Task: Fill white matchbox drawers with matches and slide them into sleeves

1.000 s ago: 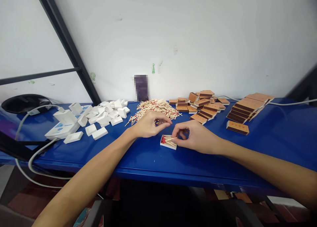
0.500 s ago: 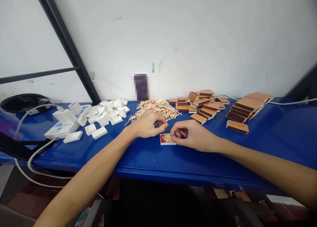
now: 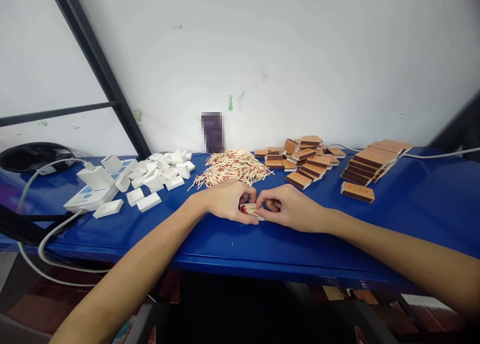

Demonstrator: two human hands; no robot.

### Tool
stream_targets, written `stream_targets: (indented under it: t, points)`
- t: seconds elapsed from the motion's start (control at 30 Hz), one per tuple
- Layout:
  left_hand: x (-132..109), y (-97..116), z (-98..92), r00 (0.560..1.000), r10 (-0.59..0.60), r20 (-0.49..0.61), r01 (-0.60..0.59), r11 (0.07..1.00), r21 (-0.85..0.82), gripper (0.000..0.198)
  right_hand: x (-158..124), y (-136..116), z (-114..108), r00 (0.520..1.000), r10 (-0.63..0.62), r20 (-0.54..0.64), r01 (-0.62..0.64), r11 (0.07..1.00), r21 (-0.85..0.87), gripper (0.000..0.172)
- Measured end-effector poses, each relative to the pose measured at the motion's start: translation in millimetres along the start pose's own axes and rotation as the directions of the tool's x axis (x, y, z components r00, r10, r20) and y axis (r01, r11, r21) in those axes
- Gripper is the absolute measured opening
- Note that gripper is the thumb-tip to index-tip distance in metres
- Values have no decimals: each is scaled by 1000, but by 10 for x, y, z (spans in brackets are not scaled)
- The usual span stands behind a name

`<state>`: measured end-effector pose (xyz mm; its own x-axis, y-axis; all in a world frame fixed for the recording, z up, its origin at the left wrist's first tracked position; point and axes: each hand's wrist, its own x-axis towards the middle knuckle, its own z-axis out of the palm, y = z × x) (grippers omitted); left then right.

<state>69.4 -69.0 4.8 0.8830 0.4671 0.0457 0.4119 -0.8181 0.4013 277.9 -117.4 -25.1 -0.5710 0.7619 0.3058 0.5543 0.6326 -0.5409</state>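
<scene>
The blue table (image 3: 232,251) looks like painted metal, smooth and shiny, with soft light on it. The heap of matches (image 3: 236,166) looks like thin, pale, dull wood with red tips. The little white tray (image 3: 261,219) looks like smooth card, and the matches inside it (image 3: 249,210) look like plain wood too. The white trays (image 3: 153,176) look like the same matt card. The brown matchboxes (image 3: 309,154) look like paper card with dark, dull strips. The wall (image 3: 300,49) looks matt. The black frame (image 3: 96,64) looks like metal. The white cord (image 3: 442,157) looks like smooth plastic.
</scene>
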Motion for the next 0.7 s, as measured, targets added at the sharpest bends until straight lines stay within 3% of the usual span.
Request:
stream_targets:
  t: [0.37,0.7]
  points:
    - [24,-21,41,995,49,-86,-41,995,92,33,-1,-19,-29,998,60,14,-60,998,7,20]
    - [40,-39,63,990,85,-117,-67,986,150,35,2,15,-11,1000,2,11,-2,1000,5,21]
